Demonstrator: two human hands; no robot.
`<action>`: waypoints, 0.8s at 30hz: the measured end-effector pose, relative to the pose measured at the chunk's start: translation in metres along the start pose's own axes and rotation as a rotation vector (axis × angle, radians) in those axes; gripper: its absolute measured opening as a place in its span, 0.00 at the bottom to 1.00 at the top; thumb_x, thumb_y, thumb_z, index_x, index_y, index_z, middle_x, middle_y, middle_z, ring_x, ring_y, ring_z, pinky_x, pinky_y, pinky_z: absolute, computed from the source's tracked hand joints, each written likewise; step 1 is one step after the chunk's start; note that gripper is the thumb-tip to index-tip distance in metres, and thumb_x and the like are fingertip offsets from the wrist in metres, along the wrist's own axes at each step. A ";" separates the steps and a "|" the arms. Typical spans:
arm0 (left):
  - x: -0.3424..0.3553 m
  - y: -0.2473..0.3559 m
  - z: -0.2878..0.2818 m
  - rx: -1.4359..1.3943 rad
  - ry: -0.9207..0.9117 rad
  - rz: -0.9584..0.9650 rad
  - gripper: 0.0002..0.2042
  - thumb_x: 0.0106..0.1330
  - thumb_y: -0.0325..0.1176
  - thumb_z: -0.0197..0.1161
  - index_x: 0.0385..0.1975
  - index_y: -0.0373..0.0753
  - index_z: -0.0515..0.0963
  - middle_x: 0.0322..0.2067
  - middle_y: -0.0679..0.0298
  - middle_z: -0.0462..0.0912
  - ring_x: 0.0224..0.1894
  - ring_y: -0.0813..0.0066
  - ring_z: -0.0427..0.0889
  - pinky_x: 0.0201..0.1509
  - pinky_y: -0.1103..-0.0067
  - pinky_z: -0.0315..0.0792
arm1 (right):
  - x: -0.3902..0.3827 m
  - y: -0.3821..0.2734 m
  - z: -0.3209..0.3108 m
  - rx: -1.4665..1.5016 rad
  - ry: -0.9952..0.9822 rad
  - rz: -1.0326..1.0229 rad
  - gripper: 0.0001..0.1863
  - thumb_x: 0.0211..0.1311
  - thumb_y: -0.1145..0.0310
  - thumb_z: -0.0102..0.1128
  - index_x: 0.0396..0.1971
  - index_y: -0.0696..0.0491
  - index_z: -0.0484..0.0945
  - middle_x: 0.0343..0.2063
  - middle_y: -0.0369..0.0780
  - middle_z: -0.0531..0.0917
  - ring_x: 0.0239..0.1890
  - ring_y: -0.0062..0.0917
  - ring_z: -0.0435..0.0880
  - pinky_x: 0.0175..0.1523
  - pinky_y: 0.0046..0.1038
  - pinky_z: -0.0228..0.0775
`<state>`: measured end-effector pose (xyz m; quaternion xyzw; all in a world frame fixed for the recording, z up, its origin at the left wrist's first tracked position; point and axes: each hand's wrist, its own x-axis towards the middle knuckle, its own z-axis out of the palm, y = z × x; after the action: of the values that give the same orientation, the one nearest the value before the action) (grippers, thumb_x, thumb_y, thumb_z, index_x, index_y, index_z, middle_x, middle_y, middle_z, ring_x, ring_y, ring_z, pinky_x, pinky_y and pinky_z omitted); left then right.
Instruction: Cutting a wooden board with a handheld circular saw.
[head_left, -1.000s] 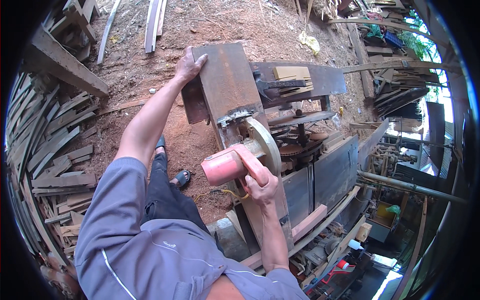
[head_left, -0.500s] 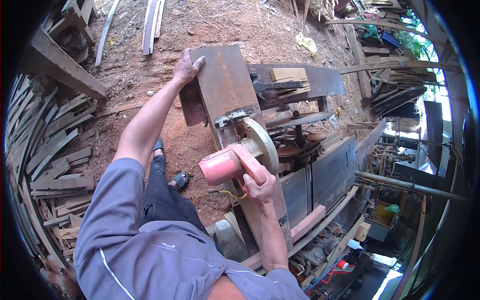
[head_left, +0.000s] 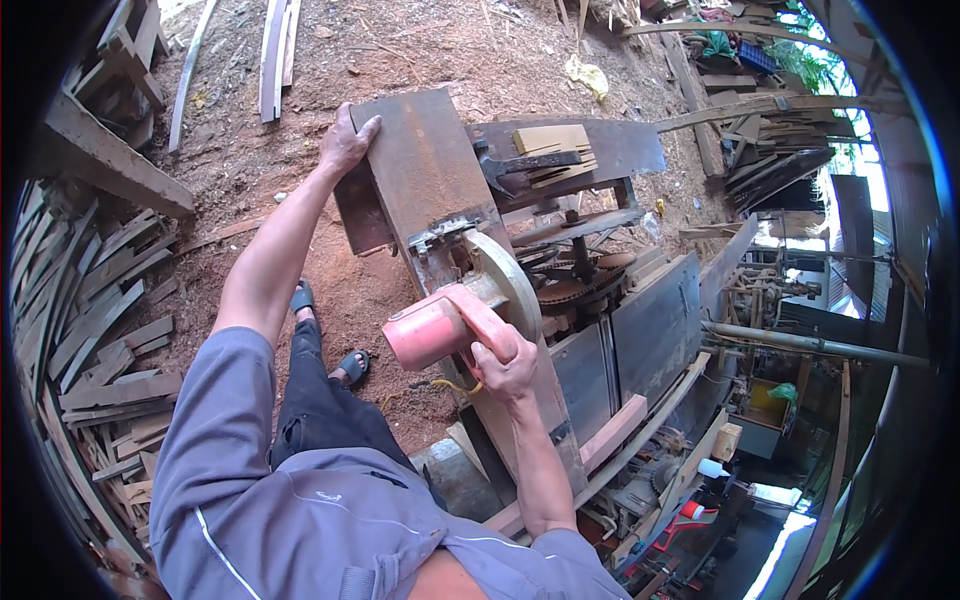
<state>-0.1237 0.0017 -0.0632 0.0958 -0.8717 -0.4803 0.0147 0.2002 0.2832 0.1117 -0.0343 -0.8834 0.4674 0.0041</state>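
Observation:
My right hand (head_left: 506, 371) is closed round the rear handle of a red circular saw (head_left: 428, 331). Its base rests on a wide brown wooden board (head_left: 425, 160), and the pale round guard (head_left: 503, 279) stands at the board's right side. The blade is hidden. At the board's far end my left hand (head_left: 348, 144) grips the left corner, thumb on top and fingers over the edge. Sawdust lies on the board's surface. To the right, a hammer (head_left: 530, 163) lies across a small pale wood block with slots (head_left: 556, 145).
Right of the board is a machine with a toothed wheel (head_left: 575, 290) and dark panels (head_left: 650, 340). A yellow cord (head_left: 445, 384) hangs below the saw. Stacked offcuts (head_left: 110, 400) line the left, and a post (head_left: 120, 155) juts in. Sawdust covers the ground by my sandalled feet.
The whole scene has shifted slightly left in the picture as the view moved. Both hands keep their holds, and the saw sits at about the same place on the board.

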 end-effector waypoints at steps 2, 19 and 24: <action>0.002 -0.001 0.002 0.001 -0.003 0.000 0.40 0.65 0.62 0.58 0.66 0.37 0.59 0.47 0.39 0.82 0.52 0.42 0.81 0.58 0.58 0.72 | -0.002 0.002 0.000 0.006 0.007 -0.022 0.13 0.54 0.68 0.68 0.36 0.58 0.82 0.24 0.44 0.85 0.28 0.28 0.87 0.37 0.30 0.77; 0.000 -0.003 0.001 -0.009 -0.006 -0.004 0.42 0.65 0.63 0.58 0.67 0.34 0.57 0.49 0.38 0.81 0.54 0.41 0.80 0.61 0.59 0.70 | 0.003 0.001 -0.005 0.053 -0.022 -0.017 0.13 0.53 0.69 0.69 0.37 0.59 0.82 0.25 0.43 0.85 0.29 0.25 0.86 0.37 0.29 0.77; 0.002 0.001 -0.002 0.003 -0.028 -0.010 0.42 0.65 0.62 0.58 0.67 0.34 0.57 0.49 0.38 0.81 0.54 0.41 0.80 0.60 0.59 0.71 | 0.001 0.001 -0.008 0.062 -0.064 0.017 0.14 0.52 0.69 0.70 0.38 0.59 0.83 0.25 0.42 0.85 0.29 0.23 0.85 0.37 0.28 0.77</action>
<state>-0.1254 0.0003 -0.0619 0.0936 -0.8720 -0.4805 -0.0002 0.2000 0.2905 0.1152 -0.0269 -0.8679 0.4952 -0.0271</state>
